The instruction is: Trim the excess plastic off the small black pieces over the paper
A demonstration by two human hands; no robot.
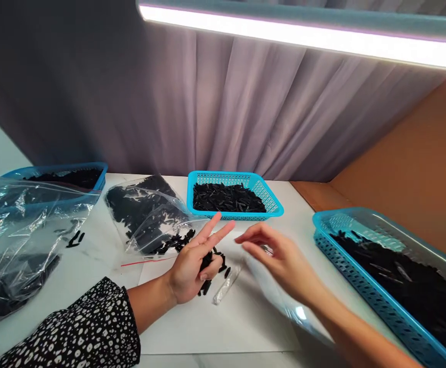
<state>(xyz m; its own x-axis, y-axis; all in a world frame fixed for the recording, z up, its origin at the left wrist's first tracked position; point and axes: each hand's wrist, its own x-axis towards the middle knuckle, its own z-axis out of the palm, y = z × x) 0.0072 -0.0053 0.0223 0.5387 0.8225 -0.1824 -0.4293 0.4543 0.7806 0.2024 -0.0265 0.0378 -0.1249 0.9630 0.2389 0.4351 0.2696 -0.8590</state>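
Head view: left hand (191,267) holds black pieces (206,261) (right hand (280,260) blurred).

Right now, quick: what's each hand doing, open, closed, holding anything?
Left hand: two fingers extended, the rest curled on small black pieces.
Right hand: open, blurred, over a clear plastic bag; no hold visible.

The right hand (280,258) is showing only as a smear, its fingers running together, so whether it is gripping anything cannot be told. The left hand (194,266) is covering part of the small black pieces (223,267) under its curled fingers, and each is too small to identify. Right of the right hand, the blue basket (361,286) is running off the edge. Far left of the left hand, the clear bag (16,225) is being cut off too, and is hiding much of another basket (54,168).
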